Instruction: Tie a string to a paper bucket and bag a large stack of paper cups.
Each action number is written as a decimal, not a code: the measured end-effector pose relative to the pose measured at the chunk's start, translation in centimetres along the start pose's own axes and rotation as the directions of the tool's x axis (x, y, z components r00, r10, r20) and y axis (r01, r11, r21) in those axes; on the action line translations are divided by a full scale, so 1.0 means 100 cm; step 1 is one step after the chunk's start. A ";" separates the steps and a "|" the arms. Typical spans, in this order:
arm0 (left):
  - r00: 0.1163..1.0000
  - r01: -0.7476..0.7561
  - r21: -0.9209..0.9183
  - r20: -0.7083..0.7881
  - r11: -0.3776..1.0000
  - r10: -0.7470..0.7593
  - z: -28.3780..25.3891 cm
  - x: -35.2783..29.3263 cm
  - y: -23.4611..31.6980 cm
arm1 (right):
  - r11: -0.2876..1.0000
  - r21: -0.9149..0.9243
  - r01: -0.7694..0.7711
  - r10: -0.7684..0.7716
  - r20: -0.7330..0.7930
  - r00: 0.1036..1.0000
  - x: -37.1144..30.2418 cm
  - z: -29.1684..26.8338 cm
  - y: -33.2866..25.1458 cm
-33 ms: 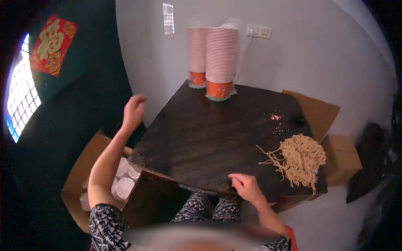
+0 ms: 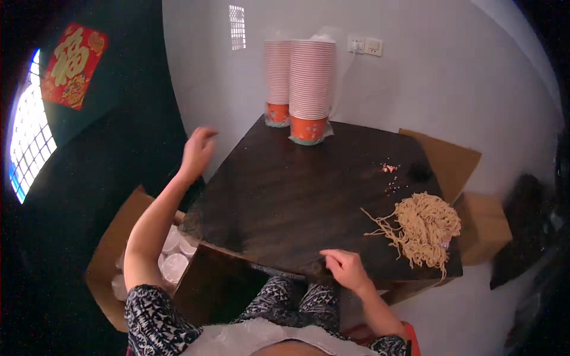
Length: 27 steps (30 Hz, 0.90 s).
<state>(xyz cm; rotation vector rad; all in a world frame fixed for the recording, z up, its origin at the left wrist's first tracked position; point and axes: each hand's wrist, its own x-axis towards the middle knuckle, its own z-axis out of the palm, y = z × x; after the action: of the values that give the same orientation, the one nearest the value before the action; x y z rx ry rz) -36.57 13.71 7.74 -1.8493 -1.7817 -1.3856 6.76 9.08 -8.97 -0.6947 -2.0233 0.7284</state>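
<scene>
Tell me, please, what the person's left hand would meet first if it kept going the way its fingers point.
Probably the stacks of paper cups: the raised left hand points up-right toward them over the dark table, though depth is unclear.

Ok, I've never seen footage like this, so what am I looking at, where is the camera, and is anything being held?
No machine here: a person works with two bare hands, and a wide fisheye camera worn on the head looks down at them, which is why straight edges bend. The left hand is raised in the air off the left edge of the dark wooden table, empty. The right hand rests on the table's near edge, with no grip on anything that shows. On the table lie a pile of dry yellow noodles and two tall stacks of paper bowls. Below on the left, a cardboard box holds white lidded containers.
</scene>
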 end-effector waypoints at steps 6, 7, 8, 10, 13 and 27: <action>0.900 -0.436 0.293 0.147 0.851 0.411 0.113 0.126 0.061 | 0.957 0.175 -0.232 0.220 0.085 0.972 -0.002 -0.003 0.002; 0.896 -0.444 0.286 0.145 0.849 0.420 0.131 0.147 0.068 | 0.947 0.207 -0.247 0.230 0.104 0.968 -0.003 -0.006 0.004; 0.875 -0.481 0.329 0.132 0.813 0.465 0.147 0.167 0.072 | 0.943 0.212 -0.255 0.238 0.101 0.966 -0.003 -0.007 0.006; 0.854 -0.512 0.381 0.124 0.770 0.506 0.167 0.209 0.071 | 0.917 0.252 -0.309 0.282 0.139 0.949 0.000 -0.011 -0.002; 0.901 -0.409 0.501 0.087 0.763 0.425 0.184 0.268 0.074 | 0.907 0.242 -0.344 0.296 0.215 0.931 -0.001 -0.013 0.003; 0.954 -0.292 0.471 0.083 0.833 0.288 0.227 0.326 0.101 | 0.945 0.269 -0.185 0.158 0.121 0.980 -0.002 -0.016 0.008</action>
<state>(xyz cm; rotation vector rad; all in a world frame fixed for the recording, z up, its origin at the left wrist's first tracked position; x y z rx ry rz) -23.27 48.95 23.86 -1.7500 -1.5748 -0.7383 8.41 9.83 -8.93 -0.6848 -1.9098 1.1463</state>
